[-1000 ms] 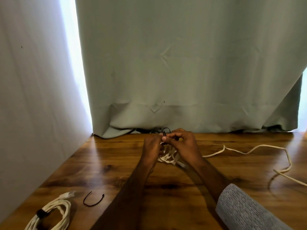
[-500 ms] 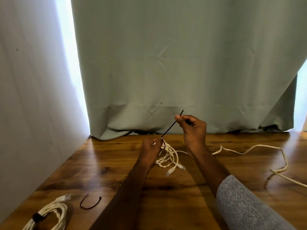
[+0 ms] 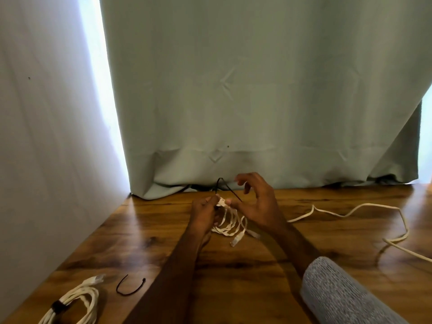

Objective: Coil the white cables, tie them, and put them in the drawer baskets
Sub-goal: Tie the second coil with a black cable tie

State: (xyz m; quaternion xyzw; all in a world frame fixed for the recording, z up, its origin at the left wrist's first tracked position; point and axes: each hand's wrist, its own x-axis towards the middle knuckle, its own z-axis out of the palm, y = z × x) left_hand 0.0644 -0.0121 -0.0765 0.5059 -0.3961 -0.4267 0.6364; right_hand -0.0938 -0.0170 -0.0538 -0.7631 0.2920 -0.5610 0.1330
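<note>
Left hand (image 3: 203, 212) pinches the top of a small coil of white cable (image 3: 230, 222), held just above the wooden table (image 3: 257, 265) near the curtain (image 3: 257, 90). A black tie (image 3: 224, 189) arches up from that pinch point. Right hand (image 3: 259, 204): thumb against the coil, other fingers spread and loosely curved (gripping nothing I can make out). Second coil, already tied (image 3: 74, 305), lies at the near left; spare black tie (image 3: 131, 286) beside it. Loose cable (image 3: 364, 211) trails off right.
</note>
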